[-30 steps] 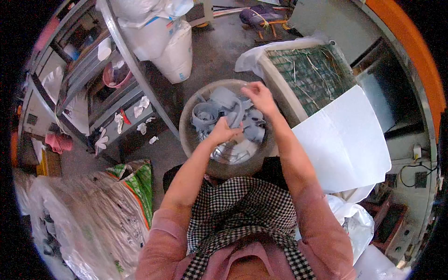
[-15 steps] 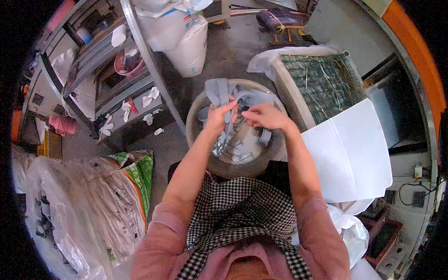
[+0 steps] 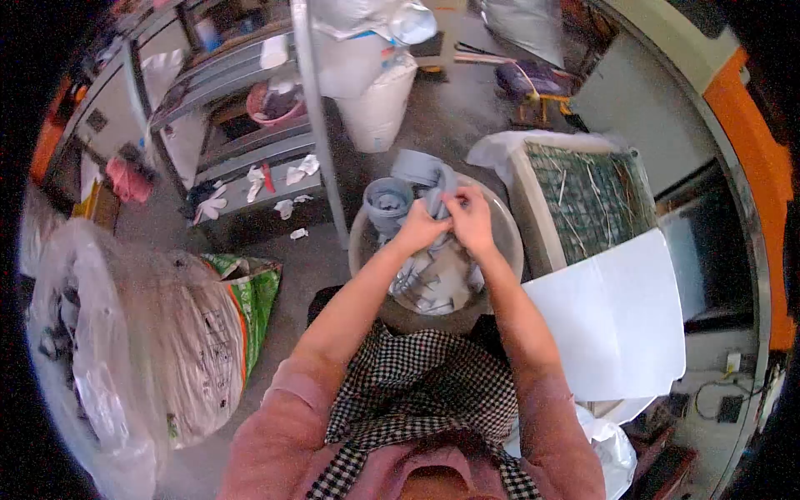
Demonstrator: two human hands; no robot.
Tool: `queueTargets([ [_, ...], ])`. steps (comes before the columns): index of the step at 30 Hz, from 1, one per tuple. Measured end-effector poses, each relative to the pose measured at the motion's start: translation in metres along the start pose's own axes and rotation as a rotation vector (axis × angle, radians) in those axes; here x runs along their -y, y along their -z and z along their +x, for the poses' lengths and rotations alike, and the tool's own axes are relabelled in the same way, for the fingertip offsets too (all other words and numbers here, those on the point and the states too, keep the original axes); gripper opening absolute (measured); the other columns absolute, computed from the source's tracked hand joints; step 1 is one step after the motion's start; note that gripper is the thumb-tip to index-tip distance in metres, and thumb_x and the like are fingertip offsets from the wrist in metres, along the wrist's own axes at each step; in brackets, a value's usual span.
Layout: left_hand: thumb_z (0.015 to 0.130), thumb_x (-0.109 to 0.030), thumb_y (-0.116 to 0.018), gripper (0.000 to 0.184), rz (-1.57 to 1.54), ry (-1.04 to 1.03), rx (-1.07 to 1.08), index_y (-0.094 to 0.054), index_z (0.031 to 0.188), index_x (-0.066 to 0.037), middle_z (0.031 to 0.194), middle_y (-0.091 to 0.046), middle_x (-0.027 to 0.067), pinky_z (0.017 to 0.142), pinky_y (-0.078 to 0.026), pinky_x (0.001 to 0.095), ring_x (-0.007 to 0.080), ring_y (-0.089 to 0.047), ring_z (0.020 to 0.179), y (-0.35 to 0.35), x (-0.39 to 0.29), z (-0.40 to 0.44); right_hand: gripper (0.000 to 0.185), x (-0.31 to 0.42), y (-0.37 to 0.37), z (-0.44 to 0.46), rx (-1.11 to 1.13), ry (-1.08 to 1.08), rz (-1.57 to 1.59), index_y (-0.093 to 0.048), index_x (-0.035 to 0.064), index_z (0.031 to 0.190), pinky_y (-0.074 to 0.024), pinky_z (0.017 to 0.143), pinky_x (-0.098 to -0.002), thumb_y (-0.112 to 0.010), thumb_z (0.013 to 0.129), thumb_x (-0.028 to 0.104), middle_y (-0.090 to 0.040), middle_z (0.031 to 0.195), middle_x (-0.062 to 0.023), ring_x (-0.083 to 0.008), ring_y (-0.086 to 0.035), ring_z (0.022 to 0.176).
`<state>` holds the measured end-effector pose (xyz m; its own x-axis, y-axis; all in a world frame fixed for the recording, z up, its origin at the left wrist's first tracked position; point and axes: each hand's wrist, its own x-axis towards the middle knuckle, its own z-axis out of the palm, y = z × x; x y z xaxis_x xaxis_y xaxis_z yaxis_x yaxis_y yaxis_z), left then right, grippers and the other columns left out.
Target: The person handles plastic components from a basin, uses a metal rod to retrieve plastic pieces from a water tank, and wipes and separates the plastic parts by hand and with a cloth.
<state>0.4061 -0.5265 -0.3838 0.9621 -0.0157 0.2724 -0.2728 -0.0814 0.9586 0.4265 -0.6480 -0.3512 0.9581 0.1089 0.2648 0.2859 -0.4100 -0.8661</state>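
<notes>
Just above the centre of the frame, I find a grey strip (image 3: pixel 435 198) held between both hands over a round basin (image 3: pixel 512 242). The left hand (image 3: pixel 422 230) is narrow, thumb and fingers closed on the strip from the lower left. The right hand (image 3: pixel 472 222) is also narrow, its fingertips pinched together at the strip's right edge and almost meeting the left thumb. The exact contact is blurred at my remote view.

As to handling, I judge that the left grip should stay firm and still while the right does the fine work. Fingertips are best kept close together, so that the strip flexes little between them. I would also advise keeping both hands inside the basin's rim, and clear of the cup-shaped grey piece (image 3: pixel 387 208) just to the left.

As to orientation, the strip's long axis runs roughly up and down the frame, leaning slightly so that the upper end sits further right. That upper end points to the top of the frame and curves beside another grey piece (image 3: pixel 415 167); I cannot tell whether the two are joined. The lower end is directed toward the basin's bottom but is largely masked by the fingers.
</notes>
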Motion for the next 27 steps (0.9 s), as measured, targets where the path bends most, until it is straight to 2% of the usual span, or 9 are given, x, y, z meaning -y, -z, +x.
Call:
queueTargets([
  [2,0.074,-0.024,-0.068,0.034,-0.097,0.478,0.035,-0.060,0.094,0.002,0.080,-0.063,0.0087,0.066,-0.048,0.0325,0.0163,-0.058,0.073,0.006,-0.048,-0.010,0.027,0.006,-0.004,0.000,0.023,-0.218,0.251,-0.059,-0.0019,0.091,-0.0427,0.076,-0.0316,-0.061,0.080,0.023,-0.059,0.090,-0.0126,-0.0207,-0.055,0.086],
  [6,0.075,-0.044,-0.064,0.057,0.119,0.553,0.138,-0.055,0.101,0.006,0.078,-0.061,0.0171,0.062,-0.049,0.0368,0.0219,-0.060,0.069,0.017,-0.037,-0.014,0.026,0.040,-0.009,-0.011,-0.118,0.003,0.398,-0.041,0.0047,0.109,-0.0435,0.081,-0.0363,-0.045,0.092,0.024,-0.057,0.096,-0.0146,-0.0225,-0.054,0.091],
  [12,0.077,-0.031,-0.065,0.030,0.258,0.123,0.240,-0.057,0.092,-0.007,0.065,-0.059,0.0069,0.055,-0.046,0.0358,0.0199,-0.058,0.055,0.063,-0.072,-0.036,0.029,0.018,0.034,0.027,-0.451,-0.050,0.435,-0.042,0.0107,0.101,-0.0368,0.042,-0.0225,-0.043,0.092,0.038,-0.049,0.074,-0.0048,-0.0102,-0.046,0.055],
  [14,0.078,-0.031,-0.063,0.030,0.484,-0.034,0.289,-0.056,0.096,-0.007,0.071,-0.062,0.0148,0.059,-0.046,0.0414,0.0330,-0.060,0.064,0.093,-0.095,-0.046,0.030,-0.039,0.045,0.050,-0.354,0.362,-0.282,-0.046,-0.0001,0.097,-0.0438,0.060,-0.0245,-0.042,0.092,0.029,-0.052,0.091,-0.0091,-0.0186,-0.048,0.072],
  [16,0.080,-0.035,-0.061,0.037,0.719,-0.173,0.245,-0.054,0.105,-0.008,0.074,-0.061,0.0189,0.061,-0.045,0.0439,0.0371,-0.060,0.069,0.130,-0.138,-0.063,0.030,-0.014,0.055,0.044,-0.247,0.278,-0.195,-0.047,-0.0003,0.099,-0.0438,0.062,-0.0227,-0.041,0.093,0.028,-0.052,0.094,-0.0089,-0.0172,-0.050,0.075],
  [22,0.078,-0.030,-0.067,0.027,0.992,-0.200,-0.171,-0.059,0.090,-0.007,0.076,-0.062,0.0118,0.064,-0.047,0.0350,0.0224,-0.060,0.071,0.277,-0.314,-0.164,0.028,0.047,0.020,0.007,-0.166,0.008,0.507,-0.047,0.0037,0.089,-0.0418,0.062,-0.0211,-0.037,0.095,0.029,-0.052,0.085,-0.0042,-0.0115,-0.051,0.076],
  [23,0.081,-0.028,-0.064,0.023,1.072,-0.231,-0.316,-0.060,0.090,-0.007,0.075,-0.062,0.0084,0.060,-0.047,0.0323,0.0165,-0.059,0.065,0.339,-0.350,-0.192,0.028,0.061,0.012,-0.002,-0.132,0.258,0.124,-0.048,0.0035,0.094,-0.0419,0.063,-0.0213,-0.039,0.094,0.030,-0.053,0.088,-0.0032,-0.0105,-0.050,0.078],
  [25,0.082,-0.029,-0.062,0.024,1.196,-0.006,-0.587,-0.061,0.090,-0.007,0.076,-0.062,0.0035,0.052,-0.046,0.0299,0.0121,-0.054,0.053,0.383,-0.409,-0.240,0.021,0.100,-0.014,-0.018,-0.042,0.243,0.228,-0.051,0.0014,0.098,-0.0430,0.066,-0.0294,-0.048,0.085,0.018,-0.054,0.088,-0.0075,-0.0199,-0.051,0.078],
  [27,0.078,-0.035,-0.067,0.047,1.093,-0.072,-0.717,-0.054,0.114,-0.007,0.100,-0.061,0.0068,0.067,-0.050,0.0297,0.0158,-0.059,0.083,0.446,-0.433,-0.284,0.021,0.154,-0.051,-0.038,-0.001,0.556,0.060,-0.052,0.0011,0.096,-0.0439,0.068,-0.0320,-0.055,0.077,0.009,-0.054,0.086,-0.0109,-0.0236,-0.053,0.077],
])
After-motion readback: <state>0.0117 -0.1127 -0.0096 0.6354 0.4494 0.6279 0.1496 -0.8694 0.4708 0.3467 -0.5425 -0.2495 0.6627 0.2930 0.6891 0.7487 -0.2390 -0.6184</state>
